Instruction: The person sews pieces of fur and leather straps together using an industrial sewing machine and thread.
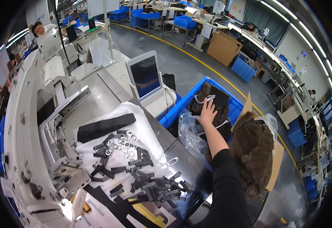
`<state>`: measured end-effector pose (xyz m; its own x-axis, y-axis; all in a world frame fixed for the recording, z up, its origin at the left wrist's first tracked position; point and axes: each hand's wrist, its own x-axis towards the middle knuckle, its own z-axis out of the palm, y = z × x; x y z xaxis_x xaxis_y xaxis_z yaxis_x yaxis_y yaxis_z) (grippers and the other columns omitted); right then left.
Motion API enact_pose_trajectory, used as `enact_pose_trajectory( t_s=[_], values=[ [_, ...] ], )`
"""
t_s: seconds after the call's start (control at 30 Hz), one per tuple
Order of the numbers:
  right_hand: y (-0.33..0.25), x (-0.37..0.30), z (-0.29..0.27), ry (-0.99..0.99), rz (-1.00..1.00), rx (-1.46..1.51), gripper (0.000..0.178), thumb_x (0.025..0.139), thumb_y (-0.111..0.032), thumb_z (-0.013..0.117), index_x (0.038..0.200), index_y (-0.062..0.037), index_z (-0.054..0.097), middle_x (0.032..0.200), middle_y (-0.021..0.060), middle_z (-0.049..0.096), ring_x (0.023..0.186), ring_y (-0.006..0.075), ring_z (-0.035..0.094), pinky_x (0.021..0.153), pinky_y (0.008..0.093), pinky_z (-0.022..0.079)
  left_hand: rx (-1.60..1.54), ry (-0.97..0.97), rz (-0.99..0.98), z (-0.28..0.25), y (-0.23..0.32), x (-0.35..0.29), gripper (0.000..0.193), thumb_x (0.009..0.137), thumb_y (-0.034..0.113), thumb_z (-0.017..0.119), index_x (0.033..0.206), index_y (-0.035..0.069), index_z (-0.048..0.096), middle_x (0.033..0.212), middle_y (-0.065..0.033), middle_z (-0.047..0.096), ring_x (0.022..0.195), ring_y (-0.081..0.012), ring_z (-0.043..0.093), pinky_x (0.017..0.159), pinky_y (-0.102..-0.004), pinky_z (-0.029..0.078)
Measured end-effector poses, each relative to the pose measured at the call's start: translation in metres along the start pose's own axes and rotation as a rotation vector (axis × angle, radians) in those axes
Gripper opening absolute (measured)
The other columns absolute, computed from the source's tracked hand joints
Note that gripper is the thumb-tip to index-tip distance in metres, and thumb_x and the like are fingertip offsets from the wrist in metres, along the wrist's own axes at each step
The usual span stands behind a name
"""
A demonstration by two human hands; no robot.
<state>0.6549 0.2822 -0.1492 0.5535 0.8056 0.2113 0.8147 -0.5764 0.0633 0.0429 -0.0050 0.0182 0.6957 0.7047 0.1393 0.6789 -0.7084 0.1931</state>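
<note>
My right hand [208, 113] reaches into a blue bin [239, 109] at the right, its fingers stretched out and apart. The fingertips are at a brown furry piece [203, 93] with a black panel [221, 99] and a pale strap or loop on it. I cannot make out a firm grip there. Clear plastic film [190, 131] bunches in the bin beside my wrist. My left hand is out of view. Over the work surface, short black strap pieces [150, 186] lie scattered near a heap of silver metal rings [126, 142]. A long folded black fabric strip [106, 127] lies behind them.
A large white sewing machine [25, 125] runs along the left. Its screen [146, 74] stands between table and bin. An open cardboard box [275, 163] with brown fur [251, 152] is by my right arm. Farther off, people sit at workbenches beyond a yellow floor line.
</note>
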Motion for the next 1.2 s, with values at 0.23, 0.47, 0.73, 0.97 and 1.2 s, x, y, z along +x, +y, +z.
enact_pose_trajectory(
  t_s=[0.23,0.47,0.73,0.97,1.2],
  values=[
    [-0.002,0.061,0.024,-0.13,0.172,0.243,0.066,0.093,-0.006,0.043,0.15,-0.0301,0.021,0.131,0.0264,0.052,0.097,0.0384,0.066,0.08,0.0487,0.054,0.031,0.075,-0.045,0.015,-0.015,0.024,0.019,0.091,0.017,0.057,0.1,0.003,0.066,0.096,-0.0124,0.066,0.086,-0.0284,0.062,0.075,-0.0436,0.049],
    [0.006,0.11,-0.061,0.188,0.075,0.027,0.074,0.08,-0.012,0.059,0.146,-0.0015,0.027,0.09,0.0156,0.07,0.081,0.0309,0.069,0.071,0.0423,0.054,0.035,0.127,-0.127,0.032,-0.033,0.008,0.015,0.09,0.016,0.057,0.095,0.006,0.066,0.087,-0.0109,0.065,0.077,-0.0277,0.061,0.066,-0.0426,0.048],
    [0.031,0.052,-0.278,0.477,-0.08,-0.081,0.016,0.079,-0.016,0.054,0.092,-0.0087,0.061,0.085,0.0166,0.068,0.082,0.0357,0.067,0.068,0.0472,0.052,0.021,0.233,-0.159,0.037,-0.032,-0.008,0.012,0.089,0.015,0.057,0.09,0.008,0.067,0.077,-0.0092,0.064,0.066,-0.0269,0.059,0.057,-0.0414,0.047],
    [0.081,-0.078,-0.399,0.62,-0.397,0.505,0.036,0.078,-0.01,0.053,0.112,-0.0037,0.064,0.095,0.0173,0.069,0.093,0.0285,0.067,0.087,0.0356,0.05,-0.03,0.229,-0.218,0.011,-0.006,-0.031,0.008,0.085,0.007,0.063,0.092,0.007,0.067,0.073,-0.0132,0.064,0.062,-0.03,0.06,0.056,-0.0398,0.05],
    [0.065,-0.23,-0.385,0.105,-0.571,1.44,0.051,0.078,-0.027,0.066,0.117,0.0054,0.057,0.108,0.0135,0.065,0.102,0.0215,0.063,0.089,0.034,0.049,-1.461,-0.029,-0.584,0.011,0.078,0.007,0.051,0.082,-0.001,0.07,0.13,0.005,0.052,0.11,-0.0095,0.066,0.086,-0.0154,0.065,0.076,-0.0269,0.053]
  ],
)
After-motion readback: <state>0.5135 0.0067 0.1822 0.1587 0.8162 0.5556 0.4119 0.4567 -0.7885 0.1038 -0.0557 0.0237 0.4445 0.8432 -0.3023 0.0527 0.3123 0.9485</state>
